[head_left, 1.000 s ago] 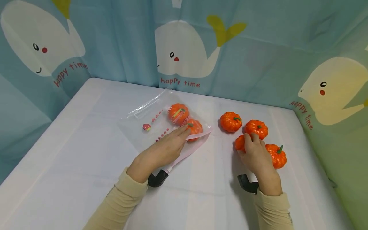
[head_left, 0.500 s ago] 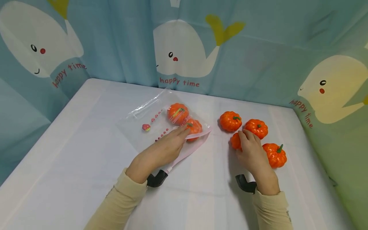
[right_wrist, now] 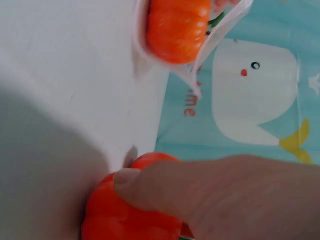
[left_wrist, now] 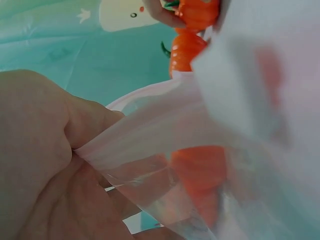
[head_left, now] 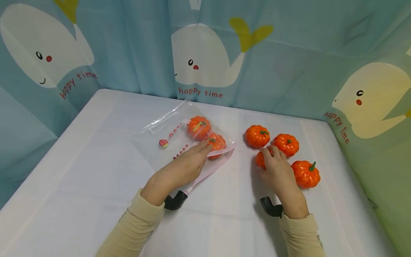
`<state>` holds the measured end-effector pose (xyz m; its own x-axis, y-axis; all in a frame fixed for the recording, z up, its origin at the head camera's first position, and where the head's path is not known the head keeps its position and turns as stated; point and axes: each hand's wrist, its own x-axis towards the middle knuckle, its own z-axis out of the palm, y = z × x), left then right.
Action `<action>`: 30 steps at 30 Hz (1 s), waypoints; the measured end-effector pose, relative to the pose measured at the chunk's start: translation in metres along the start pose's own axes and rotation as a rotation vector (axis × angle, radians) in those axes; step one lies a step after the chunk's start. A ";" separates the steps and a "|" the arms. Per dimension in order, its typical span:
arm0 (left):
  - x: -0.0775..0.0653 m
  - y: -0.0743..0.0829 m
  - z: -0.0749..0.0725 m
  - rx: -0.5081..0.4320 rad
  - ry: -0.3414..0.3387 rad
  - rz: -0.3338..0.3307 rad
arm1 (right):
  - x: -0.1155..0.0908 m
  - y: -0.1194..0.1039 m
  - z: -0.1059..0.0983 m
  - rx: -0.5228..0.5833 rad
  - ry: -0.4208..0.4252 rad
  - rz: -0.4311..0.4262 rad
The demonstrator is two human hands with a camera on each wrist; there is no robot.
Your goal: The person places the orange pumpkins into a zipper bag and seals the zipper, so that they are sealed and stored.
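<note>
A clear plastic zip bag (head_left: pixel 210 170) with a pink edge and strawberry print lies mid-table, its mouth facing right. Two small orange toy pumpkins, one farther back (head_left: pixel 199 127) and one near the mouth (head_left: pixel 217 143), are inside. My left hand (head_left: pixel 181 166) pinches the bag's pink edge between thumb and fingers, as the left wrist view shows, and the mouth gapes. Over to the right, my right hand (head_left: pixel 278 171) grips another toy pumpkin (head_left: pixel 260 160), which its fingers partly cover. In the right wrist view the thumb (right_wrist: pixel 150 187) presses on that pumpkin's side.
Around the right hand sit three more pumpkins: one behind (head_left: pixel 257 136), one back right (head_left: pixel 286 144) and one at the right (head_left: pixel 306 174). A white cloth-covered table (head_left: pixel 80 178) bears everything. A whale-print curtain (head_left: pixel 144 46) borders it at the back and sides.
My right hand has shifted slightly left with the pumpkin it grips, uncovering more of the pumpkin at its right. The left hand and bag stay in place.
</note>
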<state>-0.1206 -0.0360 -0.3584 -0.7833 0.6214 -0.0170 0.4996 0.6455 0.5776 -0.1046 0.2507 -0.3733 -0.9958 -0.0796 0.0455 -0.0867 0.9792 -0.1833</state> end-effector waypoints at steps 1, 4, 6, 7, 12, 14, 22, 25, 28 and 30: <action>0.000 0.000 0.000 -0.001 0.000 0.000 | 0.000 -0.002 0.000 -0.001 -0.004 -0.012; -0.001 0.000 0.001 0.002 -0.010 -0.004 | -0.001 -0.005 0.001 -0.008 -0.014 -0.054; -0.001 0.000 0.002 0.000 -0.020 -0.014 | -0.002 -0.007 0.002 -0.009 -0.014 -0.070; -0.002 0.000 0.002 0.005 -0.022 -0.014 | -0.003 -0.008 0.002 -0.009 -0.012 -0.075; -0.002 0.001 0.001 0.028 -0.004 -0.001 | -0.003 -0.009 0.002 0.007 0.011 -0.071; -0.002 0.002 0.000 0.036 0.000 0.003 | -0.003 -0.009 0.001 0.017 0.015 -0.065; -0.004 0.000 0.003 0.038 -0.008 0.004 | -0.006 -0.009 0.002 0.036 0.018 -0.069; -0.002 0.001 0.001 0.062 0.009 0.018 | -0.005 -0.011 -0.002 0.051 0.042 -0.096; -0.002 0.002 -0.001 0.055 0.022 0.020 | -0.005 -0.015 -0.004 0.080 0.062 -0.144; -0.003 0.003 -0.001 0.054 0.026 0.015 | -0.006 -0.018 -0.004 0.096 0.060 -0.170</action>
<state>-0.1173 -0.0368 -0.3558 -0.7848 0.6196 0.0130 0.5300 0.6601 0.5323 -0.0968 0.2346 -0.3666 -0.9631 -0.2284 0.1421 -0.2590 0.9300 -0.2607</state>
